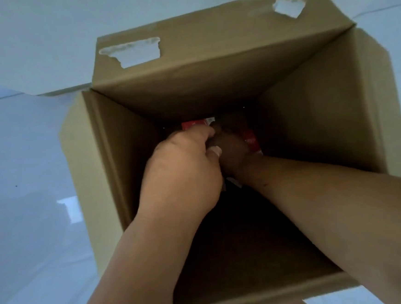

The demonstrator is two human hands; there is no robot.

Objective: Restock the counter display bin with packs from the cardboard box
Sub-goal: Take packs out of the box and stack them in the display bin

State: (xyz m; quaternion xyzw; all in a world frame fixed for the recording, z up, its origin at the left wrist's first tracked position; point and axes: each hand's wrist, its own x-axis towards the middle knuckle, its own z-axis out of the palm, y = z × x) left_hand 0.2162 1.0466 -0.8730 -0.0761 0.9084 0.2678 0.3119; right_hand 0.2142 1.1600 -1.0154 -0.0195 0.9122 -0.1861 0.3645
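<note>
Reaching deep into the open box (312, 119), both hands meet near its bottom. The left hand (184, 167) curls its fingers beside a red pack (196, 124) at the far wall; whether it grips is unclear. The right hand (233, 154) sits in shadow, its hold hidden, touching a second pack (251, 139).

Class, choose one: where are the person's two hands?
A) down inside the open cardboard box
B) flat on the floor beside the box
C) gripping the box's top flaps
A: the left hand and right hand both reach down inside the cardboard box, by red packs.
</note>
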